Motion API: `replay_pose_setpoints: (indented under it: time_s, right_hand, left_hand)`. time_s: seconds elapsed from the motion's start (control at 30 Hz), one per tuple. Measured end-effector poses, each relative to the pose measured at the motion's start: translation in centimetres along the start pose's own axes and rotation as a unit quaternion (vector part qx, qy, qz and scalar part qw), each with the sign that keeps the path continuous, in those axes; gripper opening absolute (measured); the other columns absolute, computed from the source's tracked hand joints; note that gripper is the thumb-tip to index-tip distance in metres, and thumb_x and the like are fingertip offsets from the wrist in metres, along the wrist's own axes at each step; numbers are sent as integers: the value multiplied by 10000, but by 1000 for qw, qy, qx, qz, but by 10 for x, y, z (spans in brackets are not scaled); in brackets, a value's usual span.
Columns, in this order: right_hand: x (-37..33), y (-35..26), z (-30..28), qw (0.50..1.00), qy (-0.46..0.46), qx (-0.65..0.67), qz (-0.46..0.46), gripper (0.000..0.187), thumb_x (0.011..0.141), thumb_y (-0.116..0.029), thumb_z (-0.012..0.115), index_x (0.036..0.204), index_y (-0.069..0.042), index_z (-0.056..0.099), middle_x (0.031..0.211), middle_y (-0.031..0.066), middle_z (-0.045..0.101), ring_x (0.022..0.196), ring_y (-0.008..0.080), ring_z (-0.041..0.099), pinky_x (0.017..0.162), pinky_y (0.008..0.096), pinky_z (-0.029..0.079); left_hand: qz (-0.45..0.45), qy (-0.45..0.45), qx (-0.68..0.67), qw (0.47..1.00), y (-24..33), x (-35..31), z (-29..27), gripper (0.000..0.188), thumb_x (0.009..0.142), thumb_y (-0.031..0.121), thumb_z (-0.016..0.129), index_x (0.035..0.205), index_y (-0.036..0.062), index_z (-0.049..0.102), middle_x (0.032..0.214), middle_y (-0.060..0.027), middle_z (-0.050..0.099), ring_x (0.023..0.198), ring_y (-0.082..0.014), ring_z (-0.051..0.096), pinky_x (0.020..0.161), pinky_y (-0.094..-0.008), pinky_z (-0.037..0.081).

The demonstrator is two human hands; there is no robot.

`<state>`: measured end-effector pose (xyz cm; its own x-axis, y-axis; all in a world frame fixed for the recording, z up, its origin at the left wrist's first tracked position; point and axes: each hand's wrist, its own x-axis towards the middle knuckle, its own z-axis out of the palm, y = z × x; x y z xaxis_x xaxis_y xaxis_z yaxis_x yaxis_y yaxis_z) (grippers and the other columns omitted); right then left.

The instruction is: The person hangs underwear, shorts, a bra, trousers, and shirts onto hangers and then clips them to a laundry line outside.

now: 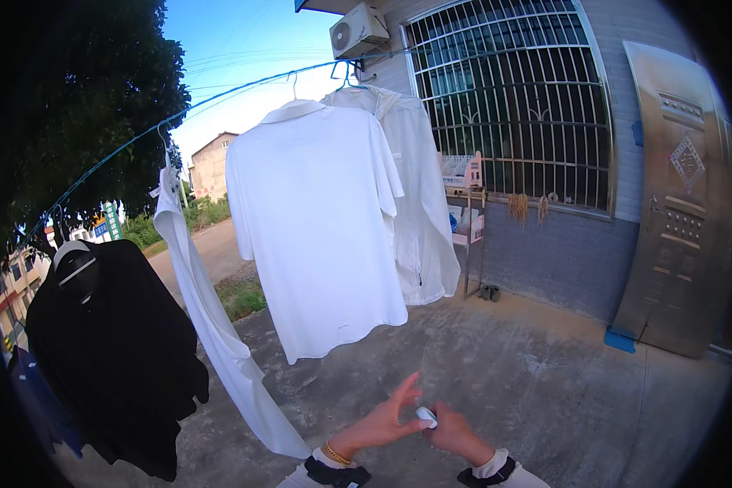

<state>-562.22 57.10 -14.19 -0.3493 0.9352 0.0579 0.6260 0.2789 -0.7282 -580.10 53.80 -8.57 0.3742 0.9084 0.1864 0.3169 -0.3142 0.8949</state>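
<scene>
In front of me, low in the view, my right hand (455,433) is closed around a small white object (426,417) whose kind I cannot make out. My left hand (389,423) is held beside it with its fingers apart, the thumb close to the white object; whether they touch is not clear. Just beyond my hands a white short-sleeved shirt (317,228) hangs on a hanger from a blue line (142,135). Behind it hangs a thin white hooded jacket (421,195). A long white cloth (211,325) hangs left of the shirt.
A black top (110,350) and darker clothes hang at the far left. Against the wall stands a shelf rack (472,252) with a pair of shoes (489,292) by it. A barred window (512,106) and a metal door (679,211) lie to the right, above the concrete floor (537,382).
</scene>
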Motion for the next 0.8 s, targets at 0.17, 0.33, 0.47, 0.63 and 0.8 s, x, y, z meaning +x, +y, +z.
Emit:
replay_pose_setpoints:
  time_s: [0.17, 0.33, 0.47, 0.63, 0.8]
  right_hand:
    - [85, -45, -16, 986, -83, 27, -144, 420, 818, -270, 637, 1126, -11, 518, 965, 192, 644, 841, 362, 642, 709, 417, 497]
    - [146, -76, -28, 958, -252, 104, -84, 399, 850, -259, 603, 1139, 1, 513, 953, 198, 632, 864, 361, 627, 731, 421, 482]
    - [202, -62, -32, 932, -198, 14, -304, 380, 853, -246, 598, 1095, 41, 540, 953, 207, 613, 866, 364, 608, 740, 429, 469]
    - [252, -149, -191, 845, -73, -223, -480, 388, 865, -282, 639, 1080, 39, 608, 1097, 203, 607, 1042, 365, 574, 888, 403, 462]
    - [388, -245, -361, 552, 553, -311, -542, 246, 899, -241, 577, 956, -6, 624, 1016, 178, 621, 1021, 341, 555, 817, 421, 472]
  left_hand:
    - [11, 28, -50, 998, -38, 65, -35, 638, 953, 177, 551, 1462, 77, 181, 1371, -163, 423, 1219, -217, 482, 1002, -344, 393]
    - [50, 288, -100, 951, -51, 105, -50, 447, 962, 133, 469, 1369, 86, 291, 1139, -144, 591, 930, -177, 595, 812, -290, 475]
    - [40, 342, -206, 916, -52, 130, -72, 360, 950, 71, 434, 1296, 86, 333, 1019, -124, 595, 809, -171, 604, 752, -294, 495]
    - [35, 490, -249, 834, -50, 138, -102, 208, 950, 62, 422, 1156, 57, 397, 778, -55, 510, 627, -126, 558, 579, -281, 505]
    - [101, 507, -83, 852, -3, 199, -110, 141, 955, 85, 458, 1080, 26, 485, 772, -47, 510, 565, -89, 526, 516, -246, 477]
